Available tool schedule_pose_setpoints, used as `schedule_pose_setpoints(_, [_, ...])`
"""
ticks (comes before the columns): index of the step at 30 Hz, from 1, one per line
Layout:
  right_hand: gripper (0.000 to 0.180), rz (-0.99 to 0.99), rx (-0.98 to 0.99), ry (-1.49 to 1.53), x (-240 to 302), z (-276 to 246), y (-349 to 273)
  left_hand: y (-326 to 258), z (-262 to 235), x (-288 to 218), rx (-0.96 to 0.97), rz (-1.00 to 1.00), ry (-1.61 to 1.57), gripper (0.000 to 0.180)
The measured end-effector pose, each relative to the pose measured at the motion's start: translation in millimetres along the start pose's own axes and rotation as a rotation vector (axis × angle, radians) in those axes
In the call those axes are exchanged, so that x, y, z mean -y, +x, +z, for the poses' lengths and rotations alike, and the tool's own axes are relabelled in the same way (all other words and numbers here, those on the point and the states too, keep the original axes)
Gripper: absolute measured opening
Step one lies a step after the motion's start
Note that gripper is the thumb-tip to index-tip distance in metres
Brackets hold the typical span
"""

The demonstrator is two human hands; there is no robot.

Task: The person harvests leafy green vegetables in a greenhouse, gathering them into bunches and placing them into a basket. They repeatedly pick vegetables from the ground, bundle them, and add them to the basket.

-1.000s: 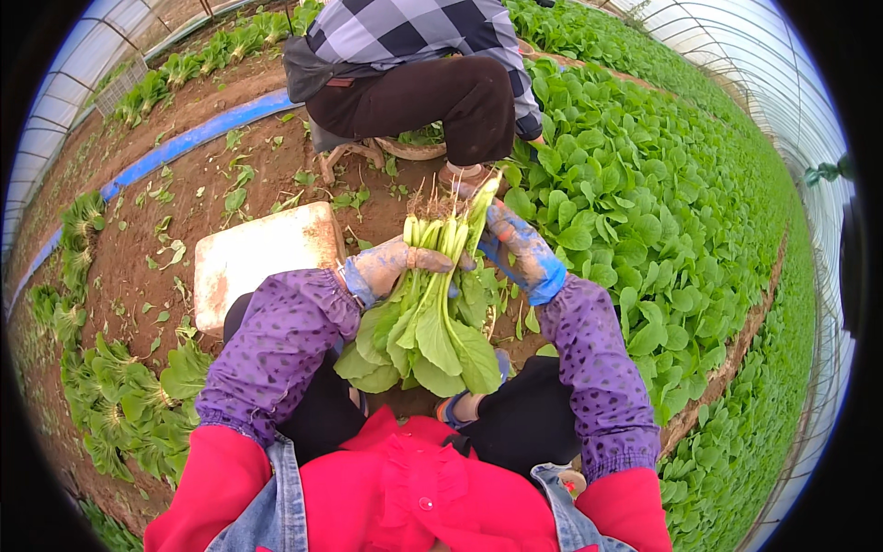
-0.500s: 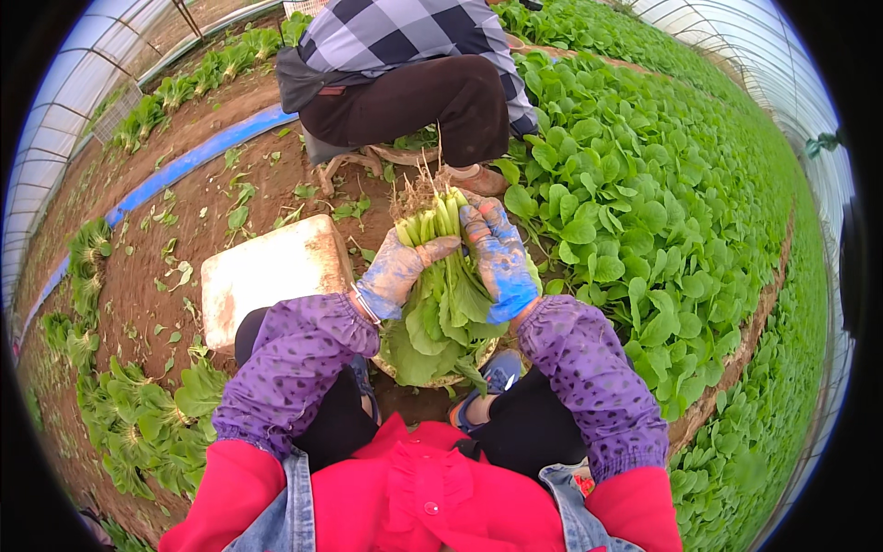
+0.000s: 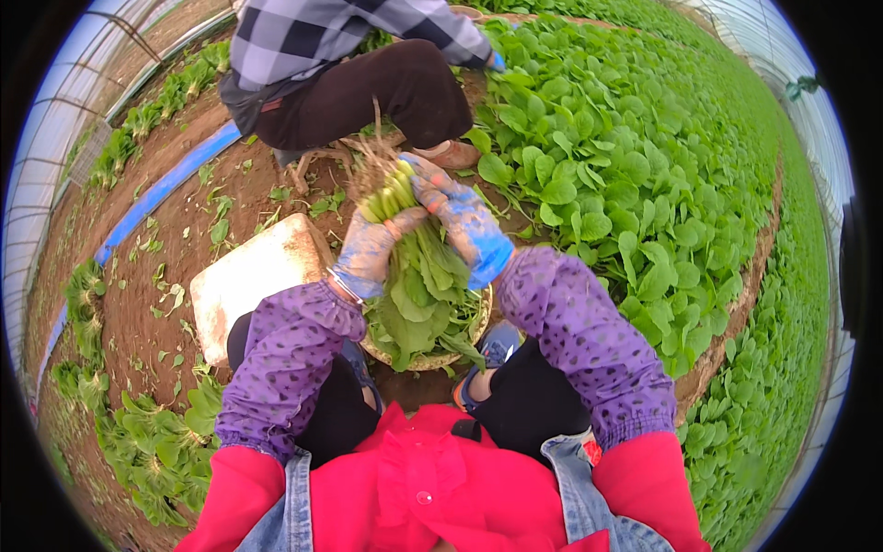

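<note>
Between my hands is a bunch of leafy greens [image 3: 416, 294], roots upward and leaves hanging down. My left hand [image 3: 366, 250], in a thin soiled glove, is closed around the left side of the stems, its thumb across them. My right hand [image 3: 462, 219], in a muddy blue-stained glove, wraps the right side just below the roots. Pale stems show between the two hands, and a tangle of brown roots [image 3: 372, 166] sticks out above. Under the leaves, between my feet, stands a round basket [image 3: 428, 362] with more greens in it.
A whitish block [image 3: 258, 285] sits on the soil to my left. Piles of pulled greens [image 3: 156, 451] lie beyond it, near a blue strip [image 3: 170, 189]. Ahead, a co-worker [image 3: 368, 97] sits low beside the dense bed of growing greens [image 3: 607, 184] on the right.
The view has shifted, and my hands with the bunch appear further left and slightly higher. The co-worker's arm now stretches right, a blue-gloved hand showing at the bed's edge.
</note>
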State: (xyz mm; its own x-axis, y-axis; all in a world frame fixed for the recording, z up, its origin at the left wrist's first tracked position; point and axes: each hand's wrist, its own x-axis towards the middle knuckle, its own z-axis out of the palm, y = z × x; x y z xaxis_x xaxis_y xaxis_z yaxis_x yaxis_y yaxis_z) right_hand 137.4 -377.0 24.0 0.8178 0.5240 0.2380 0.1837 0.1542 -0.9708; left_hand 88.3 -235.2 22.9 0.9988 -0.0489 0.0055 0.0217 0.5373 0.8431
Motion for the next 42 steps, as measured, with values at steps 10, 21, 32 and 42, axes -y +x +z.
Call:
schedule_pose_setpoints(10, [0.037, 0.568, -0.151, -0.422, -52.5, -239.9, -209.7, 2.4, -7.5, -44.9, -0.125, 0.000, -0.327, 0.051])
schedule_pose_setpoints(21, [0.018, 1.199, -0.211, -1.419, -269.5, -177.6, -430.2, -2.2, -58.7, -24.0, -0.260, -0.138, 0.055, 0.047])
schedule_pose_setpoints(32, [0.021, 1.381, -0.083, -1.519, -258.1, -305.9, -423.2, 11.5, -56.0, -10.0, -0.278, -0.206, 0.196, 0.043])
schedule_pose_setpoints(42, [0.025, 1.318, -0.060, -1.449, -279.8, -271.0, -424.9, 17.3, -75.2, -9.1, -0.290, -0.221, 0.268, 0.050])
